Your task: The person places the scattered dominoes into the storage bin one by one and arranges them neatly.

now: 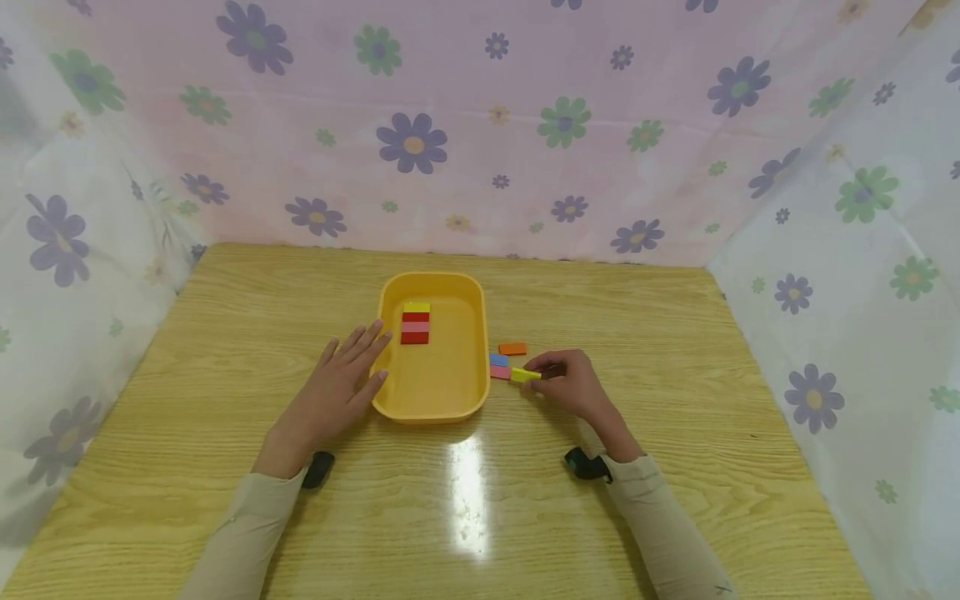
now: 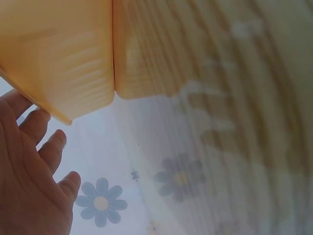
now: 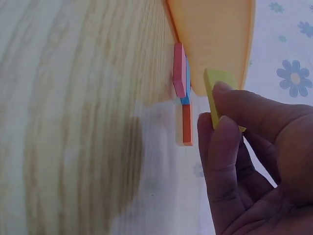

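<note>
My right hand pinches a yellow block between thumb and fingertips, just right of the yellow-orange tray. Close by on the table lie a pink block, a blue block and an orange block. At the tray's left rim rests my left hand, its fingers extended and spread, as the left wrist view also shows against the tray wall. Inside the tray, toward its upper left, a yellow block, red blocks and a pink block form a row.
The wood-grain table is shiny, with a bright reflection in front of the tray. Flower-patterned sheets stand along its back and both sides. A dark wrist device sits by the right sleeve, another by the left.
</note>
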A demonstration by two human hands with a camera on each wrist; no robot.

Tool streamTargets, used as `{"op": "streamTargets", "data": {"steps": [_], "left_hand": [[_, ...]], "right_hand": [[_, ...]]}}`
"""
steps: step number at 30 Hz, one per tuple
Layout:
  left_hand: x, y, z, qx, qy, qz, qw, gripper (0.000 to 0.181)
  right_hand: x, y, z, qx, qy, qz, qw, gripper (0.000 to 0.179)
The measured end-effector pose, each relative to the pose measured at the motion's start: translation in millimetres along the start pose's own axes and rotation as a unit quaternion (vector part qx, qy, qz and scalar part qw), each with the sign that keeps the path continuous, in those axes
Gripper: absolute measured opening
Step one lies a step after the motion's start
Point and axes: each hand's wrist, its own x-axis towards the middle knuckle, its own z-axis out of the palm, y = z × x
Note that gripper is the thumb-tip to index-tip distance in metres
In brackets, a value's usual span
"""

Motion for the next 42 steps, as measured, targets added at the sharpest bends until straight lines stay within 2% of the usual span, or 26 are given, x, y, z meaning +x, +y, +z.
{"op": "streamTargets", "data": {"steps": [12, 19, 24, 29, 35, 42], "left_hand": [[0.2, 2.0, -0.6, -0.003, -0.002, -0.002, 1.0000, 0.061], [0.8, 1.0, -0.5, -0.006, -0.002, 0.000, 1.0000, 0.060], [1.1, 1.2, -0.3, -0.009, -0.003, 0.000, 1.0000, 0.060], [1.8, 1.3, 0.2, -0.008, -0.002, -0.001, 1.0000, 0.060], [2.1, 0.9, 0.7, -0.007, -0.001, -0.002, 1.0000, 0.060], [1.6, 0.8, 1.0, -0.006, -0.001, -0.003, 1.0000, 0.062]], "right_hand": [[-4.0, 4.0, 3.2, 0.074, 0.044, -0.031, 0.9958, 0.026], [-3.7, 6.9, 7.4, 0.118, 0.060, -0.035, 0.9905, 0.024], [-4.5, 4.2, 9.9, 0.124, 0.063, -0.031, 0.9898, 0.022], [-5.8, -1.7, 11.5, 0.140, 0.067, -0.045, 0.9868, 0.020], [-7.9, -7.8, 13.7, 0.168, 0.068, -0.056, 0.9818, 0.024], [-7.8, -12.6, 18.8, 0.220, 0.078, -0.044, 0.9714, 0.033]]}}
